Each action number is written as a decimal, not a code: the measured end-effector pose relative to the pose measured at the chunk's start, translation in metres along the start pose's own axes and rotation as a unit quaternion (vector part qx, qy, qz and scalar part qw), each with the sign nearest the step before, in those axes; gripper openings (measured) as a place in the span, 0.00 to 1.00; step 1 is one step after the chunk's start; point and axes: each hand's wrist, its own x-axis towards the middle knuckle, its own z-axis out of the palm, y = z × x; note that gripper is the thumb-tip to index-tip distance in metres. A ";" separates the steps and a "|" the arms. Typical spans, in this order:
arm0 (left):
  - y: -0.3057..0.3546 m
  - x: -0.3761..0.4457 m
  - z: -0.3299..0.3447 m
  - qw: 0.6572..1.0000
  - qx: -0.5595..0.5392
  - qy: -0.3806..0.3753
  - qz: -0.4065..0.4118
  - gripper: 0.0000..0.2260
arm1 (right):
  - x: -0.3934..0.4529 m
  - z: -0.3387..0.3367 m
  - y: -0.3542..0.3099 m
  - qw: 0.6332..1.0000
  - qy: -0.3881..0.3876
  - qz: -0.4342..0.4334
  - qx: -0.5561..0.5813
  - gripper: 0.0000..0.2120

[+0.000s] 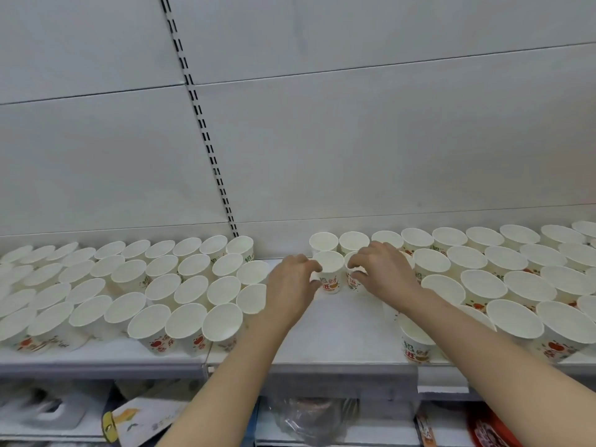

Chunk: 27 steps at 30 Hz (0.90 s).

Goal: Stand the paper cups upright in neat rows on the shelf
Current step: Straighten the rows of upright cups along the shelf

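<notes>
White paper cups with red, orange and green print stand upright in rows on a white shelf (pixel 338 330). One block of cups (pixel 135 285) fills the left side, another block (pixel 503 279) fills the right. In the gap between them my left hand (pixel 292 285) grips one upright cup (pixel 329 272) from its left side. My right hand (pixel 383 269) holds the neighbouring cup (pixel 352 280), mostly hidden by my fingers. Behind them stand two more cups (pixel 323 241) against the back wall.
A grey back panel with a slotted upright (pixel 206 137) rises behind the shelf. The shelf's front lip (pixel 322 372) runs below my forearms. A lower shelf holds packaged goods (pixel 138 421) and a plastic-wrapped item (pixel 309 417).
</notes>
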 end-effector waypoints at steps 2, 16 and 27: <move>-0.010 -0.030 -0.010 0.999 0.005 0.036 -0.022 0.10 | -0.003 0.006 -0.010 0.999 0.033 -0.037 0.015 0.02; -0.086 -0.131 -0.064 0.980 0.055 0.004 -0.189 0.06 | 0.003 0.041 -0.114 0.982 0.016 -0.126 0.140 0.12; -0.098 -0.128 -0.064 0.999 -0.041 0.022 -0.028 0.05 | -0.009 0.042 -0.120 0.988 0.077 -0.081 0.109 0.04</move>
